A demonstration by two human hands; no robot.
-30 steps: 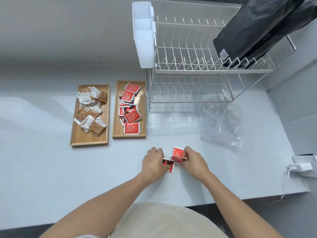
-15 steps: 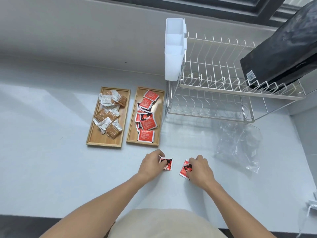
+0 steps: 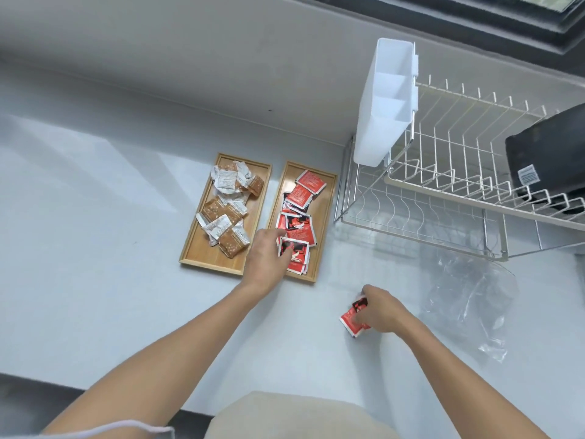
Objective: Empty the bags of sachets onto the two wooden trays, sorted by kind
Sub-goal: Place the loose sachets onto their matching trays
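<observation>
Two wooden trays lie side by side on the white counter. The left tray [image 3: 202,258] holds several brown and white sachets [image 3: 226,210]. The right tray [image 3: 329,198] holds several red sachets [image 3: 300,198]. My left hand [image 3: 264,258] reaches over the near end of the right tray, its fingers on a red sachet [image 3: 297,253] that lies on top of the pile. My right hand [image 3: 378,308] rests on the counter to the right, fingers closed on a few red sachets [image 3: 351,321]. An emptied clear plastic bag [image 3: 468,296] lies right of that hand.
A white wire dish rack [image 3: 443,191] stands at the back right with a white plastic cutlery holder [image 3: 384,103] hung on its left end. A black bag [image 3: 550,160] leans on the rack's upper tier. The counter's front edge runs along the bottom.
My left hand has carried one red sachet from the counter up to the near end of the right tray. My right hand stayed on the counter with the other red sachets.
</observation>
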